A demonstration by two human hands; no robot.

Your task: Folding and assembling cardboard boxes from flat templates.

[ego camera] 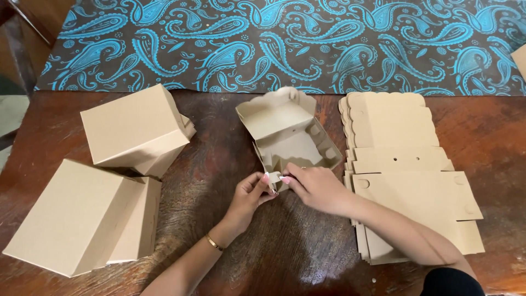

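So you had the half-folded box [289, 134] sitting mid-table [230, 241], lid flap up. Your left hand [249, 194] had its grip pinched shut on the little tab at the box's near corner, and your right hand [315, 186] was closed on that same corner, fingertips nearly touching. Flat blanks [402, 164] were stacked just right of the box, finished boxes [134, 129] well off to its left.

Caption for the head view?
Both hands, left and right, pinch a corner tab of an open box beside flat blanks.
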